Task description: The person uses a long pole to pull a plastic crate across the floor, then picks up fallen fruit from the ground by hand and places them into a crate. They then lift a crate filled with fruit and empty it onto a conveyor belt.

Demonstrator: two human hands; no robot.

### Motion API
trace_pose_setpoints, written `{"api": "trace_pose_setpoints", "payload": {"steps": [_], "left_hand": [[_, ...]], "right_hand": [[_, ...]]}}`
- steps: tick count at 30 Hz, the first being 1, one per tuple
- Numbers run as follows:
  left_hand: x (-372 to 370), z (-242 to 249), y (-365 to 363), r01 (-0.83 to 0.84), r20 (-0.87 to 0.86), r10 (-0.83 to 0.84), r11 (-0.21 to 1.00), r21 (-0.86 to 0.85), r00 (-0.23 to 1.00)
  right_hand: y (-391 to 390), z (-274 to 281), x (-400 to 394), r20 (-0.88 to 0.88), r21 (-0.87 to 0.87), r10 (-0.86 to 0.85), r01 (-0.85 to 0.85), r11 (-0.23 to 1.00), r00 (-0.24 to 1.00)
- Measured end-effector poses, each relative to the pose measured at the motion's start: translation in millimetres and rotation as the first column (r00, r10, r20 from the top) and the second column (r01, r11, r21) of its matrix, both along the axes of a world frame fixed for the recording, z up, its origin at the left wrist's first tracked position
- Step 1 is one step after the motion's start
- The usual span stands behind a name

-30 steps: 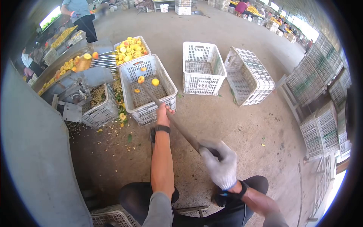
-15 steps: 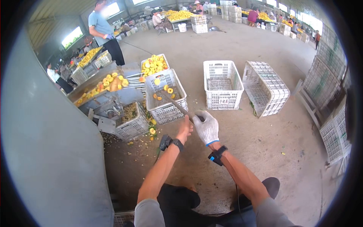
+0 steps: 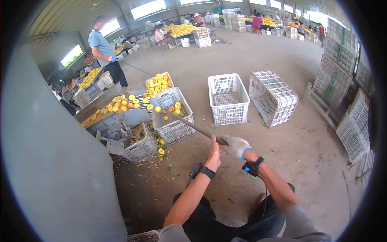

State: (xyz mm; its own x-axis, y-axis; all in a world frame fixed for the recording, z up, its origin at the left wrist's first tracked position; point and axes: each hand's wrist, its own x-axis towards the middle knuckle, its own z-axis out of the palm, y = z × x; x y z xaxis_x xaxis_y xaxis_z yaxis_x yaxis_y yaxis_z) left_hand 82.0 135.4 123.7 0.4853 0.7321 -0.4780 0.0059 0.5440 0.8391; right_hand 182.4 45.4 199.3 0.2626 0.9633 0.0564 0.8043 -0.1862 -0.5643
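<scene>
A long, thin dark stick (image 3: 197,128) slants from my hands to the upper left, its far end over a white plastic crate (image 3: 175,133). My right hand (image 3: 237,147), in a white knit glove with a blue cuff, is closed around the near end. Just ahead of it, my bare left hand (image 3: 215,154) is closed on the shaft, some fingers hidden. A few yellow peach halves (image 3: 177,105) are in the crate near the stick's tip. More peach halves (image 3: 121,104) lie on a metal chute (image 3: 135,117) whose bars end at the crate.
Behind stands a crate heaped with peach halves (image 3: 159,84). Below the chute, another crate (image 3: 141,151) holds pits and scraps. A white crate (image 3: 229,115) stands right of centre, beside one tipped on its side (image 3: 278,97). A person in a blue shirt (image 3: 102,46) holds a long rod.
Both hands have moved right and slightly down with the stick, the left now closer around it. The view has shifted. More peach halves are spread along the chute's lower end.
</scene>
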Motion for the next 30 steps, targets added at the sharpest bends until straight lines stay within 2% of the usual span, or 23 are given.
{"api": "trace_pose_setpoints", "payload": {"steps": [1, 2, 5, 7, 9, 11, 12, 16, 18, 22, 25, 28, 30], "left_hand": [[8.7, 3.2, 0.2, 0.011, 0.000, -0.011, 0.999, -0.037, 1.000], [12.0, 13.1, -2.9, 0.080, 0.076, -0.072, 0.991, -0.104, 0.994], [44.8, -41.3, 16.9, 0.155, 0.230, -0.133, 0.985, -0.080, 0.964], [64.0, -41.0, 9.2, 0.136, 0.276, -0.108, 0.987, -0.088, 0.955], [80.9, -29.9, -5.6, 0.132, 0.289, -0.103, 0.988, -0.082, 0.952], [87.8, 4.9, -41.6, 0.139, 0.270, -0.118, 0.988, -0.060, 0.956], [93.5, 10.9, -55.0, 0.183, 0.310, -0.161, 0.982, -0.041, 0.937], [112.0, 28.7, -99.8, 0.265, 0.376, -0.280, 0.960, 0.094, 0.883], [124.2, 29.0, -109.6, 0.288, 0.429, -0.278, 0.957, 0.042, 0.859], [150.6, -2.0, -104.2, 0.431, 0.588, -0.335, 0.902, -0.026, 0.736], [172.1, -11.8, -100.1, 0.384, 0.627, -0.227, 0.915, -0.126, 0.745], [190.2, 3.5, -75.7, 0.368, 0.702, -0.165, 0.918, -0.147, 0.693], [198.5, 19.9, -50.4, 0.325, 0.737, -0.095, 0.929, -0.175, 0.669]], "right_hand": [[-26.5, 3.5, 7.4, 0.067, 0.060, 0.030, -0.034, 0.998, 0.997], [-54.8, 13.6, 13.3, 0.080, 0.010, 0.004, -0.005, 1.000, 0.997], [-130.4, 73.5, 13.7, 0.148, -0.179, -0.095, 0.121, 0.976, 0.984], [-174.5, 94.5, 16.9, 0.198, -0.190, -0.186, 0.224, 0.956, 0.962], [-215.1, 114.4, 18.0, 0.201, -0.180, -0.249, 0.286, 0.941, 0.947], [-249.1, 125.9, 19.3, 0.189, -0.162, -0.325, 0.356, 0.920, 0.927], [-264.6, 129.8, 20.8, 0.179, -0.151, -0.368, 0.395, 0.906, 0.913], [-316.9, 117.3, 17.3, 0.137, -0.012, -0.492, 0.499, 0.867, 0.859], [-328.4, 113.6, 3.5, 0.159, 0.041, -0.554, 0.555, 0.831, 0.817], [-311.8, 129.9, -25.8, 0.530, 0.113, -0.489, 0.513, 0.851, 0.693], [-287.6, 158.3, -24.8, 0.646, -0.027, -0.389, 0.529, 0.848, 0.657], [-268.0, 186.7, 1.8, 0.761, 0.050, -0.273, 0.366, 0.929, 0.589], [-246.0, 211.0, 19.3, 0.765, 0.065, -0.246, 0.308, 0.949, 0.595]]}}
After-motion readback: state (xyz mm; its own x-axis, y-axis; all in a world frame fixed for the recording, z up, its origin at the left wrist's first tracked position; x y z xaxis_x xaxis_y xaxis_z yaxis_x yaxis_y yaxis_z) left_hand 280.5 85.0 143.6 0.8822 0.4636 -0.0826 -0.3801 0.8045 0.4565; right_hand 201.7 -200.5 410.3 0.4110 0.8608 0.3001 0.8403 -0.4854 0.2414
